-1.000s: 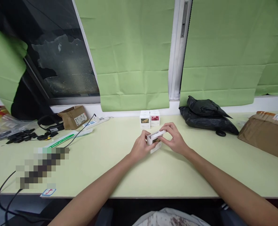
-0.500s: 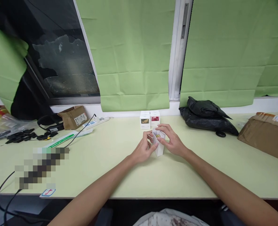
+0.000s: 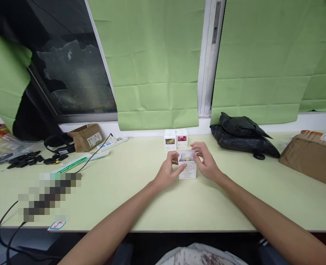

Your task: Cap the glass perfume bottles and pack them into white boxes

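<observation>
Between my hands a small white box point(image 3: 187, 172) stands upright on the table, its top open and fine print on the side facing me. Inside shows a round gold-coloured lid point(image 3: 187, 159). My left hand point(image 3: 168, 170) grips the box's left side, thumb on the front and fingers behind. My right hand point(image 3: 206, 162) is at the upper right, its fingers curled at the raised flap and right edge. Just behind stand white boxes with a yellow picture point(image 3: 170, 142) and a red picture point(image 3: 182, 139) on their fronts.
Black plastic bags point(image 3: 242, 134) and a large cardboard box point(image 3: 313, 158) lie to the right. On the left are a small cardboard box point(image 3: 86, 138), a power strip point(image 3: 115, 142), cables and black straps point(image 3: 27, 159). The table's front edge point(image 3: 163, 231) runs below my forearms.
The white box has turned so that its printed side faces me squarely. My right hand has shifted slightly right and up along its top; the left stays at its side.
</observation>
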A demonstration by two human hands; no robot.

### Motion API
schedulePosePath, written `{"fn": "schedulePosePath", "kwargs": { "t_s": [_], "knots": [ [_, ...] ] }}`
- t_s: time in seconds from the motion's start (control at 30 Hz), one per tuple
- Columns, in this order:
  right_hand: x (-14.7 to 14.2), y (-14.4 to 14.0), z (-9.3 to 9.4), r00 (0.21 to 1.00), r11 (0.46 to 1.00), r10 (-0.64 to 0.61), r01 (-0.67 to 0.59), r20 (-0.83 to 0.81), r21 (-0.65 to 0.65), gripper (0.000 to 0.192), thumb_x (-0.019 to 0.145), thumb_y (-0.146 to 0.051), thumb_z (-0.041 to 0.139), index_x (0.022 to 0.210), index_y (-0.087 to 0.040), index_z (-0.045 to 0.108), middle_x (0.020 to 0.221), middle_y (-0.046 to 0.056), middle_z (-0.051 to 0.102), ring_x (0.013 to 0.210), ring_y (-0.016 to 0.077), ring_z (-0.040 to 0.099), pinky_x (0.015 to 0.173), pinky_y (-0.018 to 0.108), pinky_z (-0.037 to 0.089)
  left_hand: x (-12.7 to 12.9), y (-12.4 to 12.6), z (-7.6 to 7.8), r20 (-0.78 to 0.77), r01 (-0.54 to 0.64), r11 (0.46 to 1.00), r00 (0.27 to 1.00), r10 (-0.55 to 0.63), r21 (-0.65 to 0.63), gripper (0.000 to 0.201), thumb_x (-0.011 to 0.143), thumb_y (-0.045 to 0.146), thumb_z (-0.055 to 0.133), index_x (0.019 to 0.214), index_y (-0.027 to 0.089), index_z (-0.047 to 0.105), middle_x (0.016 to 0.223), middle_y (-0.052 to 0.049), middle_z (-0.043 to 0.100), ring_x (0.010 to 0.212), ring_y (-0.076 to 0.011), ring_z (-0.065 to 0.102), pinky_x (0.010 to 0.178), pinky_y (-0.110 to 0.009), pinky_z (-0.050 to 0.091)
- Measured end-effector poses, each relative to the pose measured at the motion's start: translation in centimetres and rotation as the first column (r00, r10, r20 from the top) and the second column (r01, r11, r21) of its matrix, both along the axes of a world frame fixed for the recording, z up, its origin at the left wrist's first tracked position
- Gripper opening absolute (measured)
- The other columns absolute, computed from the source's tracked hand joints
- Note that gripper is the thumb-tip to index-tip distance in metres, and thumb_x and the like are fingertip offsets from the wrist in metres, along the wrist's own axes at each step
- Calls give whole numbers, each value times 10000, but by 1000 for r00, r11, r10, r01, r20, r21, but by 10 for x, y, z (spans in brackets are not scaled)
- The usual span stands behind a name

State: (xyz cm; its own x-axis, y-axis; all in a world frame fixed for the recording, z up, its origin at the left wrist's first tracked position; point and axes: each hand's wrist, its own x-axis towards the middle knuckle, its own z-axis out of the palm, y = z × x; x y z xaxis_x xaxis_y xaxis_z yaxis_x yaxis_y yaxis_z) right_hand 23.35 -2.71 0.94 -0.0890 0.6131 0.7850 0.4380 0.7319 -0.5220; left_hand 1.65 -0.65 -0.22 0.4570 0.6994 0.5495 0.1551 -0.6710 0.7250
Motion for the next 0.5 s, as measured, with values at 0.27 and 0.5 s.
{"fn": "schedulePosePath", "kwargs": {
  "t_s": [0.27, 0.5],
  "knots": [
    [1, 2, 0, 995, 995, -95, 95, 36, -11, 299, 1016, -174, 436, 1223, -288, 619, 1257, 92, 567, 1097, 245, 621, 891, 406, 559, -4, 1, 7, -66, -28, 999, 997, 30, 34, 541, 972, 413, 661, 1456, 300, 445, 1229, -72, 622, 947, -179, 642, 828, -349, 600],
    [6, 2, 1, 998, 999, -21, 23, 54, -34, 237, 1021, -235, 480, 1125, -281, 688, 1293, 102, 579, 1099, 269, 624, 857, 436, 555, -3, -1, 6, 3, -14, 997, 1000, 14, 74, 415, 1000, 441, 620, 1372, 286, 523, 1352, -100, 579, 1076, -215, 640, 848, -361, 601]
  ]
}}
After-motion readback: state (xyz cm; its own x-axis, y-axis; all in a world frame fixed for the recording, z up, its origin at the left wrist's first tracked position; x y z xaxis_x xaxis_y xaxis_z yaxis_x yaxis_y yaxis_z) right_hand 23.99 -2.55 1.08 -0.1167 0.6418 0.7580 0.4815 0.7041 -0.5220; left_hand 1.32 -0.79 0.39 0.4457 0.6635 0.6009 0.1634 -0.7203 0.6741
